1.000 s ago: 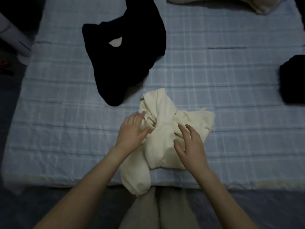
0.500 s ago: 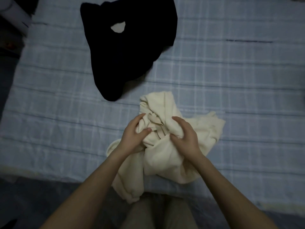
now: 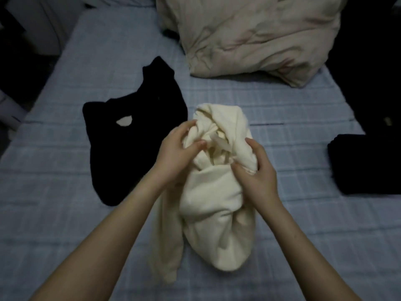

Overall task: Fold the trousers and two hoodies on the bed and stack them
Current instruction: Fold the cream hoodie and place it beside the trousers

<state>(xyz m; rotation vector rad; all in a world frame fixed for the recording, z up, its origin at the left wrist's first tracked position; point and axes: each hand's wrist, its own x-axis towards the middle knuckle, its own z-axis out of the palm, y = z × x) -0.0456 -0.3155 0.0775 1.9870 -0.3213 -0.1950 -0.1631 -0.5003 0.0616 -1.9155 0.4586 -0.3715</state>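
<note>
Centre of frame: the left hand (image 3: pixel 180 153) and right hand (image 3: pixel 258 177) are both gripping the bunched upper part of the cream hoodie (image 3: pixel 219 192), a soft, light, limp bundle that is resting on the bed (image 3: pixel 65 213) with one sleeve trailing toward the lower edge. Being floppy, it is probably best taken at the shoulders or hem corners. The black hoodie (image 3: pixel 130 148) is lying unfolded at centre left. A dark garment (image 3: pixel 366 164), seemingly the folded trousers though dimness is obscuring it, is sitting at the right edge; no container is showing.
</note>
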